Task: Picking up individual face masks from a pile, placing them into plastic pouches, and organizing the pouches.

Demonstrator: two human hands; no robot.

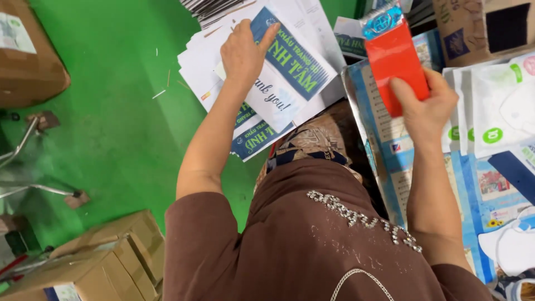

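The right hand [426, 103] pinches a flat red foil pouch with a blue-silver sealed top [393, 53], long axis running toward 11 o'clock. The left hand [242, 53], at 9 o'clock from the pouch, presses loosely curled fingers onto a white-and-blue printed paper card [290, 72] atop a fanned stack [223, 67]. White mask packets [496, 111] lie at 3 o'clock; nothing stands between the hands.

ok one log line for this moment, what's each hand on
left hand: fingers on top printed card of stack | right hand: grip on red packet | surface: green floor
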